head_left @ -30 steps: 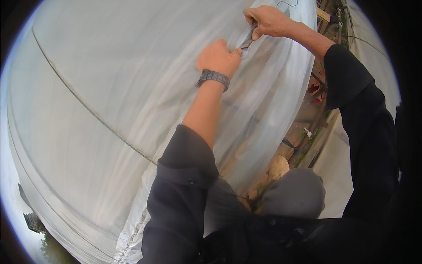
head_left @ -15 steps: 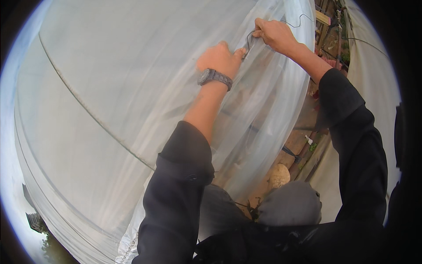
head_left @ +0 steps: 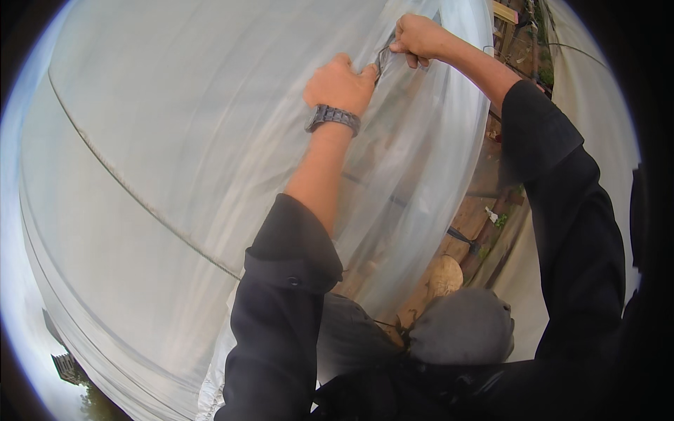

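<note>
Both my arms reach up to a sheet of translucent white plastic film [head_left: 175, 140] stretched over a curved frame. My left hand [head_left: 339, 84], with a dark metal watch [head_left: 332, 118] on its wrist, pinches a fold of the film at the top. My right hand [head_left: 418, 36] is closed on a thin grey metal wire [head_left: 382, 57] that runs along the gathered edge of the film, just right of my left thumb. The two hands nearly touch. Dark sleeves cover both forearms.
A thin dark line [head_left: 140, 203] crosses the film diagonally. Below the film's edge lie wooden planks [head_left: 467, 224] and a round log end [head_left: 446, 275] on the ground. More film [head_left: 590, 91] hangs at the right. My grey trouser knee [head_left: 463, 326] shows below.
Both hands have shifted a little upward and to the right along the film's gathered edge. The right hand has moved closer to the top rim of the picture.
</note>
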The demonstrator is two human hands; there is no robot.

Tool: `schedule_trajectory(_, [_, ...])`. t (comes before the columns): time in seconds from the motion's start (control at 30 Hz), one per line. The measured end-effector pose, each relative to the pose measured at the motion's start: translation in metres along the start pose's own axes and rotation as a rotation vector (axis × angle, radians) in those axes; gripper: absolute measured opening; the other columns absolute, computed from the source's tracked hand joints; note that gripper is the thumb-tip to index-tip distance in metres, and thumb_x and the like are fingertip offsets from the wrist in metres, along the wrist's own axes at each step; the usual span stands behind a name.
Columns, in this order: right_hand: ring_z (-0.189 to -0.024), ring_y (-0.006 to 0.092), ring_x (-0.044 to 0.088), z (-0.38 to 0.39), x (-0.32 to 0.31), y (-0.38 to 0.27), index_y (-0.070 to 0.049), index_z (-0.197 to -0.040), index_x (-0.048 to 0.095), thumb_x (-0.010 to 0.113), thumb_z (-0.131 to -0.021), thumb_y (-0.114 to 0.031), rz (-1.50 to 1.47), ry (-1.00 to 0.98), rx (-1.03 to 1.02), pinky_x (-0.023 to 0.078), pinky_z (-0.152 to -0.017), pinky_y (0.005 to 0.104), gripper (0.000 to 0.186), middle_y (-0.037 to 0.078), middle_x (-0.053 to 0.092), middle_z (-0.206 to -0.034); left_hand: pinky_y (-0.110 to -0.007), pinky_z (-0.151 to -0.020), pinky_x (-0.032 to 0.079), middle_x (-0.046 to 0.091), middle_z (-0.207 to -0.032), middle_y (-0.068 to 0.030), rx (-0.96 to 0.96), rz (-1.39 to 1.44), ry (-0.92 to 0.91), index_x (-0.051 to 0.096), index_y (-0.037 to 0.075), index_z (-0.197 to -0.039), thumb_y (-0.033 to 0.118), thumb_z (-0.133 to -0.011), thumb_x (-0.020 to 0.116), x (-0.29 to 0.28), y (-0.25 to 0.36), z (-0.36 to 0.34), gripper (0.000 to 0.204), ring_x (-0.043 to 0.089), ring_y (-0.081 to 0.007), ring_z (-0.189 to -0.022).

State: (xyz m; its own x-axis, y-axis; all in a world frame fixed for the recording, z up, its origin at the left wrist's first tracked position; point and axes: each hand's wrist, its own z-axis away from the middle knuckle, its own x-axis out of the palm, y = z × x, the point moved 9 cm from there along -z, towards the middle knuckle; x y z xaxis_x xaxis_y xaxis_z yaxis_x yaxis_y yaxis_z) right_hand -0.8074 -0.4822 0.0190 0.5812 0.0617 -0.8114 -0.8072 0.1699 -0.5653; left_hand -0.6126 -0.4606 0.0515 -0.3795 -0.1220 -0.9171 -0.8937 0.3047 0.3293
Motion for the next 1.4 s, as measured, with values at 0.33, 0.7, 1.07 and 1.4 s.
schedule_trajectory(0.33, [-0.08, 0.0311, 0.071, 0.02, -0.013, -0.026, -0.003, -0.092, 0.074, 0.075, -0.092, -0.022, 0.311, 0.25, -0.123, 0.056, -0.072, 0.0464, 0.02, 0.012, 0.073, -0.084, -0.047, -0.066, 0.05, 0.072, -0.081, -0.0127, 0.015, 0.019, -0.052, 0.068, 0.009, -0.085, 0.051, -0.082, 0.072, 0.007, -0.001, -0.004, 0.043, 0.069, -0.0348, -0.08])
schedule_trajectory(0.7, [-0.085, 0.0359, 0.067, 0.013, -0.039, -0.046, -0.004, -0.092, 0.059, 0.081, -0.081, -0.015, 0.287, 0.031, -0.42, 0.053, -0.072, 0.0472, 0.026, 0.015, 0.068, -0.086, -0.047, -0.071, 0.051, 0.074, -0.088, -0.0141, 0.074, 0.002, -0.083, 0.068, 0.007, -0.087, 0.052, -0.084, 0.075, 0.016, 0.027, -0.03, 0.046, 0.07, -0.0347, -0.085])
schedule_trajectory(1.07, [-0.092, 0.0348, 0.066, 0.007, -0.058, -0.039, -0.004, -0.098, 0.061, 0.079, -0.083, -0.015, 0.338, -0.144, -0.473, 0.052, -0.077, 0.0464, 0.026, 0.014, 0.068, -0.095, -0.047, -0.071, 0.051, 0.073, -0.084, -0.0118, 0.065, 0.038, -0.096, 0.067, 0.008, -0.085, 0.052, -0.085, 0.075, 0.003, 0.03, -0.034, 0.045, 0.069, -0.0339, -0.083])
schedule_trajectory(1.4, [-0.099, 0.0337, 0.065, 0.002, -0.079, -0.073, -0.005, -0.104, 0.062, 0.078, -0.084, -0.014, 0.446, -0.065, -0.535, 0.052, -0.082, 0.0457, 0.027, 0.013, 0.068, -0.102, -0.048, -0.072, 0.052, 0.075, -0.087, -0.0132, 0.066, 0.091, -0.059, 0.069, 0.008, -0.089, 0.049, -0.083, 0.075, 0.002, 0.033, -0.042, 0.042, 0.07, -0.035, -0.085])
